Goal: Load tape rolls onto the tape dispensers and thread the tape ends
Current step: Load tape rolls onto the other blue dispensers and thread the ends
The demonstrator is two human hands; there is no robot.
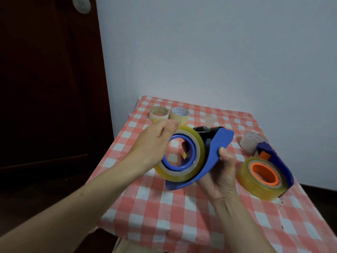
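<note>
A checked-cloth counter [164,212] by a pale wall [218,52] carries a second dispenser [279,161], already loaded, at the right. Above it, the right hand [220,178] clasps the blue dispenser [218,141] from below, while the left hand [153,141] fingers [171,126] pinch the top rim of the tape roll [182,177] seated on its hub. Loading looks done; next, the loose end must be found and drawn toward the roller [200,128].

The person's left forearm [82,196] and right forearm [242,221] are bare along all their visible length, and the left hand [155,141] and right hand [220,178] are bare too. The thumbnails on both are short and plain. At the bottom edge is a strip of beige cloth [124,246]; whether it is a garment cannot be told.
</note>
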